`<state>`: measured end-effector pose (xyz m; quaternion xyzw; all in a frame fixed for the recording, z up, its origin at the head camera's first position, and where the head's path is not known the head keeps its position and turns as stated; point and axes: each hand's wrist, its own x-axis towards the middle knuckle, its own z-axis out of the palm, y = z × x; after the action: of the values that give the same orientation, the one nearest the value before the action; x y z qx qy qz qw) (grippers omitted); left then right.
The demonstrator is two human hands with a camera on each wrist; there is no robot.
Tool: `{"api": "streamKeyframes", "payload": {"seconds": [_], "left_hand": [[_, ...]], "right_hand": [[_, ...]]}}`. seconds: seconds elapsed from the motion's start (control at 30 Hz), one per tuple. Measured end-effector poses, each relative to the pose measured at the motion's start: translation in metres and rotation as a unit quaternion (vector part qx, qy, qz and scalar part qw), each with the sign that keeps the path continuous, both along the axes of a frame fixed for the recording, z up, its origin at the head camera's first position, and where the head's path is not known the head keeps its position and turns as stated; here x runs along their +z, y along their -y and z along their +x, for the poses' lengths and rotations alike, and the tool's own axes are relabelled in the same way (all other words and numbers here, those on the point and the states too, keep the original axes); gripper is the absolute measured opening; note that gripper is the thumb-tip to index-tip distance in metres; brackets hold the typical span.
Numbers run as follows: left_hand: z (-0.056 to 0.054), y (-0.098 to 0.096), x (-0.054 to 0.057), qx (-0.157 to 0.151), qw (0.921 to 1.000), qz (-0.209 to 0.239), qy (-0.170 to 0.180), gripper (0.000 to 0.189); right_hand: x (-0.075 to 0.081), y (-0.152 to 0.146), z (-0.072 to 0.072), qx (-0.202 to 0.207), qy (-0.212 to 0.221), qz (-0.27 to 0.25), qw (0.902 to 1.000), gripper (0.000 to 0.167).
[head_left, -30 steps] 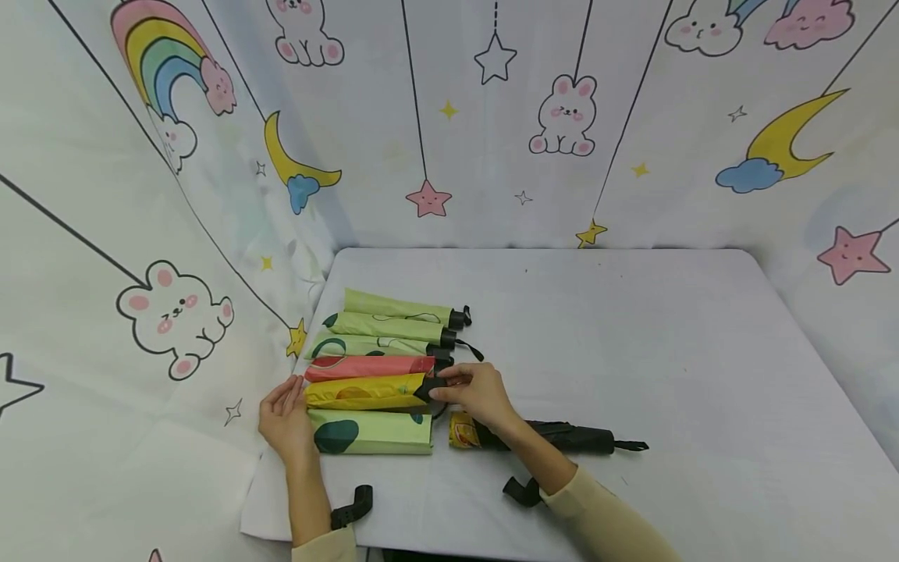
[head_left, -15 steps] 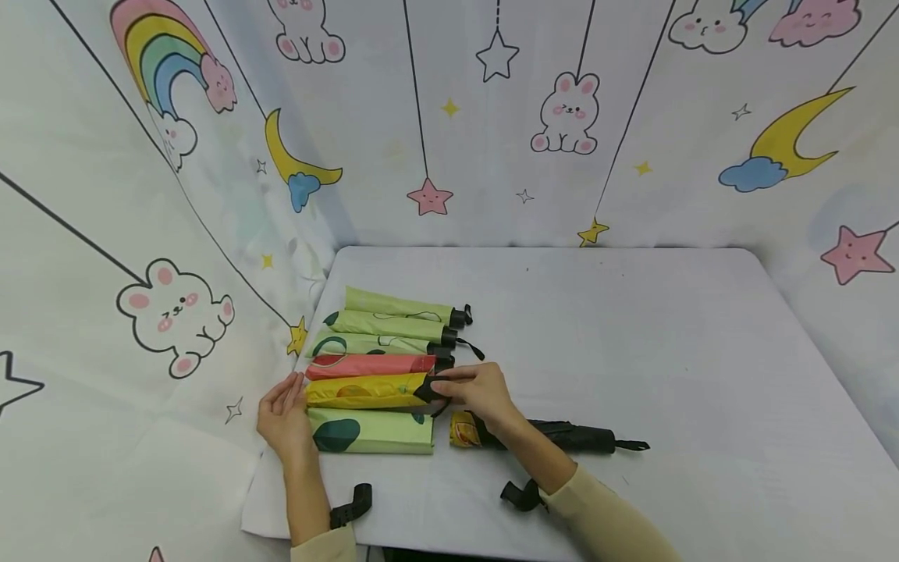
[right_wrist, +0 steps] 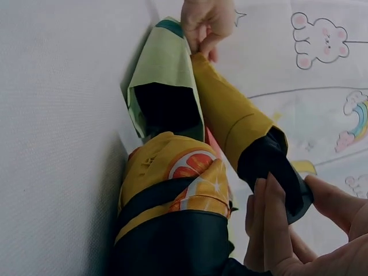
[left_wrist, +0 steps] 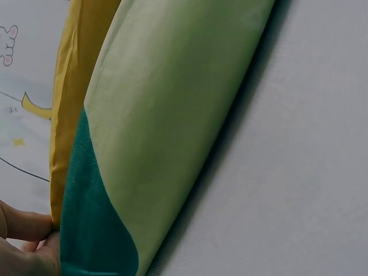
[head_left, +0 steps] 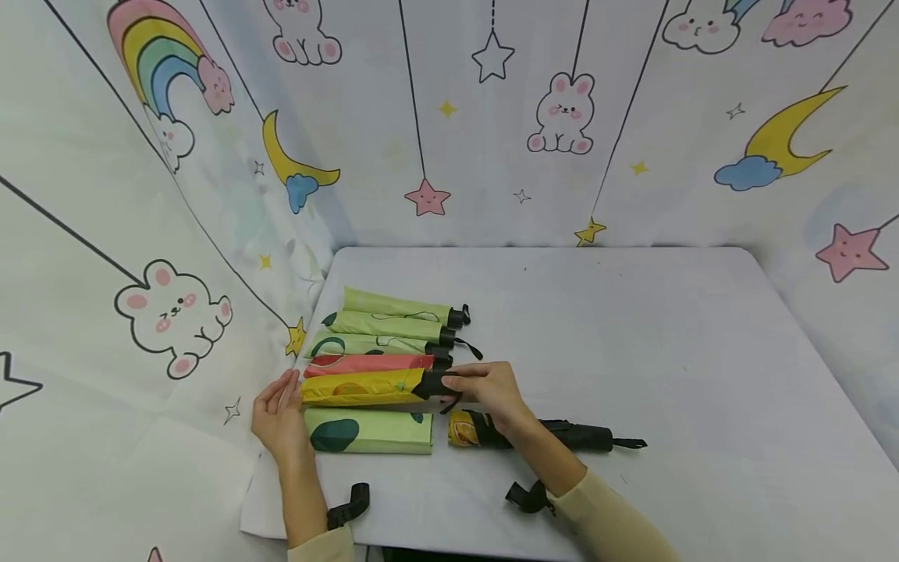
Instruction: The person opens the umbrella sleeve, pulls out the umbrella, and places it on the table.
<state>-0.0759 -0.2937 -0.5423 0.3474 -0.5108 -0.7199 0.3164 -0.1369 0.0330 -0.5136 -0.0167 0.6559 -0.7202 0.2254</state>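
In the head view, a folded umbrella in a yellow sleeve [head_left: 372,388] lies across the left part of the table. My left hand [head_left: 279,417] pinches the sleeve's closed left end; the right wrist view shows those fingertips at its tip. My right hand [head_left: 492,390] pinches the umbrella's black handle end [right_wrist: 290,198], which sticks out of the sleeve's mouth. Just in front lies a flat light-green sleeve [head_left: 379,433] with a dark green patch, its mouth facing right. A black umbrella with an orange-slice print [head_left: 467,429] lies partly under my right forearm.
Behind the yellow sleeve lie a red-sleeved umbrella [head_left: 372,364] and several light-green-sleeved ones [head_left: 393,324], side by side. Two black curved pieces [head_left: 349,506] [head_left: 527,497] are near the white table's [head_left: 632,336] front edge. A printed curtain [head_left: 449,133] stands behind and at both sides.
My right hand has moved slightly right with the black handle end, and more black shows beyond the yellow sleeve's mouth. My left hand has shifted slightly left, still pinching the sleeve's end.
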Motion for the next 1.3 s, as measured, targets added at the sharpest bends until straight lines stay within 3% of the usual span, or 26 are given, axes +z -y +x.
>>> {"api": "streamKeyframes", "payload": {"seconds": [0.6,1.3], "left_hand": [[-0.002,0.004,-0.001,0.011,0.9998,0.008,-0.014,0.035],[-0.002,0.004,-0.004,-0.011,0.9999,-0.004,-0.008,0.036]], "right_hand": [[-0.002,-0.024,0.001,-0.021,0.009,-0.006,0.9997,0.04],[0.008,-0.063,0.003,-0.033,0.006,0.002,0.9994,0.041]]}}
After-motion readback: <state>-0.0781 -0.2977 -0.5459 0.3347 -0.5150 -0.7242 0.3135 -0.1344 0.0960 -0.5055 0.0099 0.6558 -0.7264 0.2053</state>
